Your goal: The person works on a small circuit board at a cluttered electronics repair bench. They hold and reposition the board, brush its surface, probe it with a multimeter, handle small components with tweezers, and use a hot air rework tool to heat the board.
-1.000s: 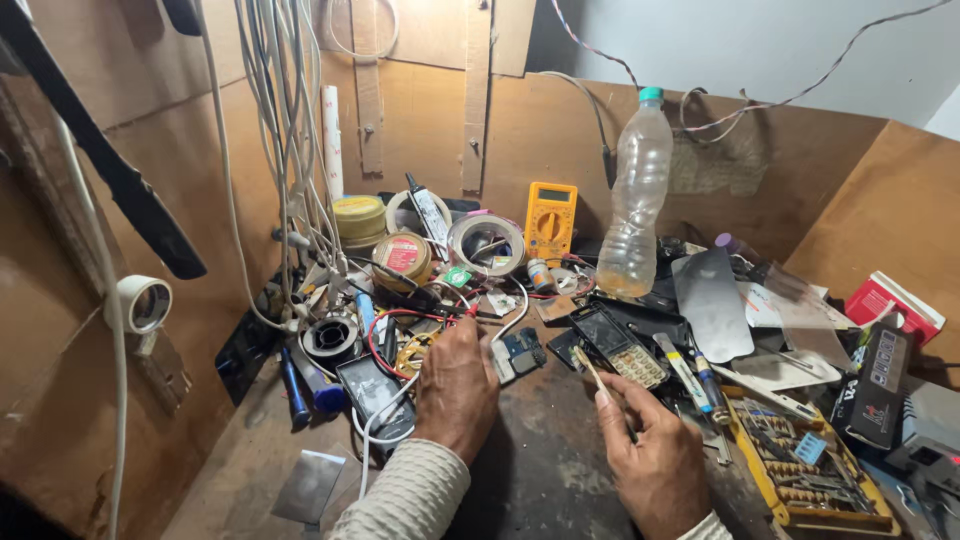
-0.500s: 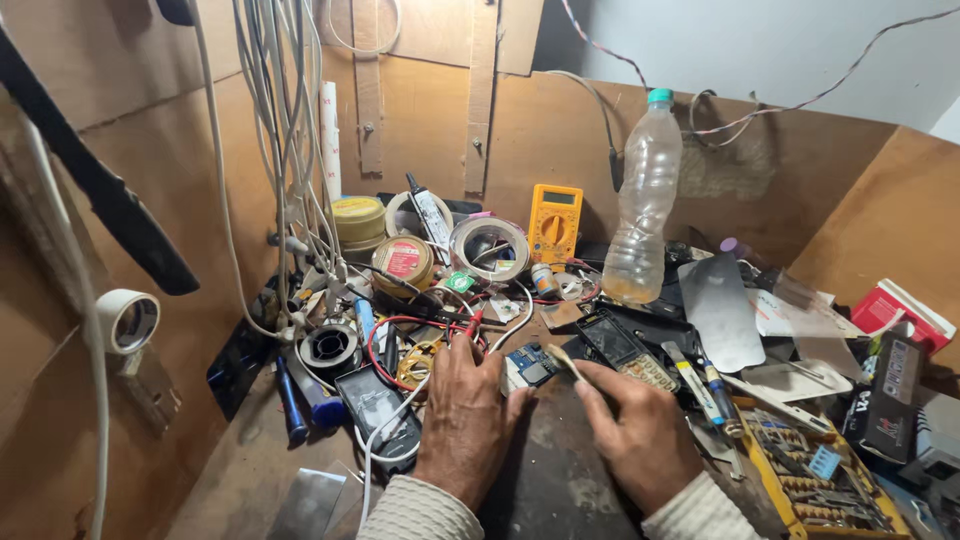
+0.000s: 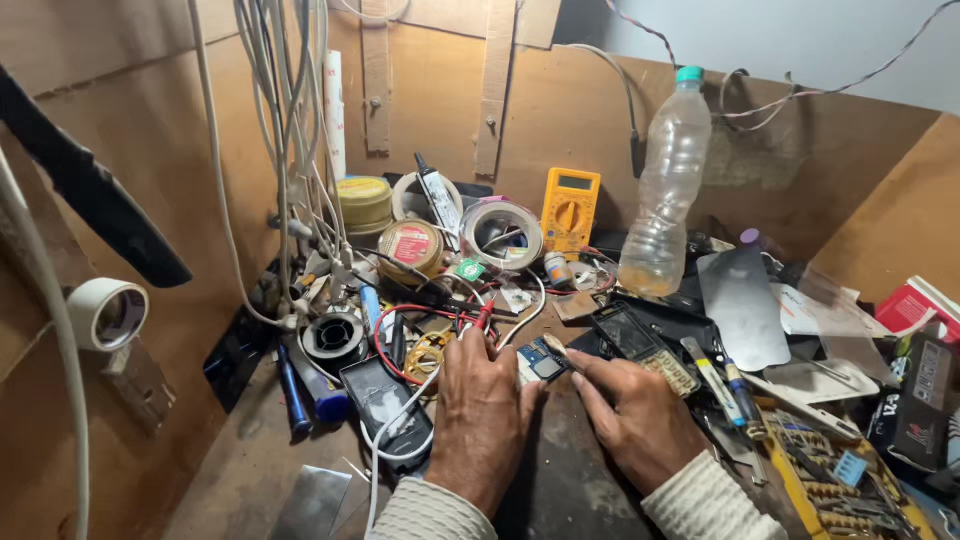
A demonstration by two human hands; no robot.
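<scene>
My left hand (image 3: 482,420) lies palm down on the dark bench mat, its fingertips beside a small blue circuit board (image 3: 543,362). My right hand (image 3: 638,418) pinches a thin metal tool (image 3: 556,346), whose tip rests at the right edge of that board. A black phone frame (image 3: 632,335) lies just beyond my right fingers. Red and white wires (image 3: 440,330) loop next to my left fingertips.
A plastic bottle (image 3: 664,190), yellow multimeter (image 3: 570,208), tape rolls (image 3: 502,234) and a solder tin (image 3: 363,202) crowd the back. A black phone (image 3: 385,408) lies left. Screwdrivers (image 3: 722,380) and a yellow parts tray (image 3: 830,480) sit right. Cables (image 3: 290,150) hang at left.
Both hands have moved forward and closer together, onto the small blue board. The right hand's tool tip has come down to the board's edge.
</scene>
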